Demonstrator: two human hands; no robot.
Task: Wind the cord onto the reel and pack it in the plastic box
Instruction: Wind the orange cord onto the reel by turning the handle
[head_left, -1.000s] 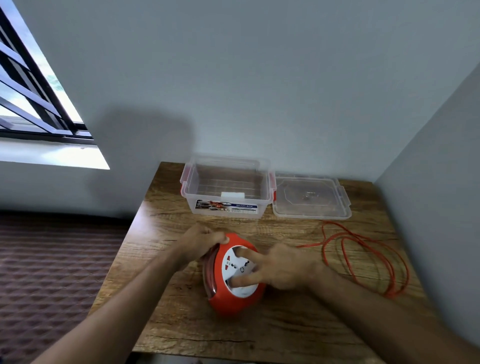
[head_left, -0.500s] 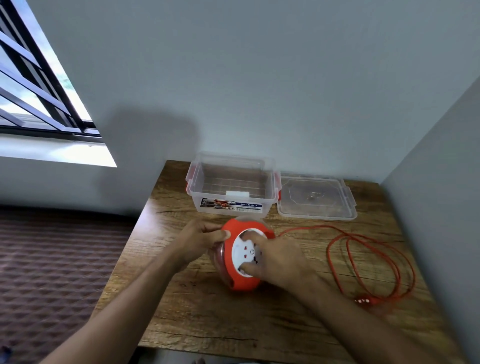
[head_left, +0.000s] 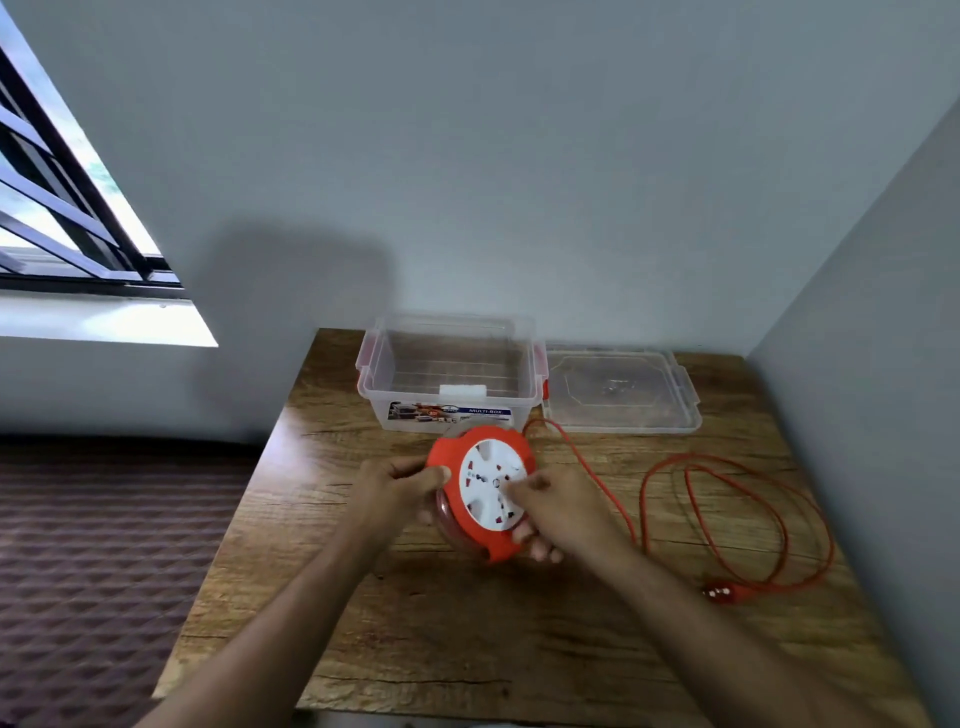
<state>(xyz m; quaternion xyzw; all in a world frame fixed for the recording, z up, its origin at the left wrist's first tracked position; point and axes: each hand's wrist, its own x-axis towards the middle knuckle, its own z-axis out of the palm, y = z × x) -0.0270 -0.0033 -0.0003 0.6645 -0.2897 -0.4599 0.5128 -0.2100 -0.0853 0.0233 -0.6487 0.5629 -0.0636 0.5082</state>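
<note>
The left hand (head_left: 397, 486) grips the reel's (head_left: 480, 491) rim to steady it above the table (head_left: 467, 649) while the right hand (head_left: 558, 512) pinches its white face, likely to wind in the cord (head_left: 727, 499) lying loose to the right.

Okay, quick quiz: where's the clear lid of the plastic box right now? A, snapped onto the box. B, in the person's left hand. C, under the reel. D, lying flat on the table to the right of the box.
D: the lid lies flat on the table just right of the open plastic box.
</note>
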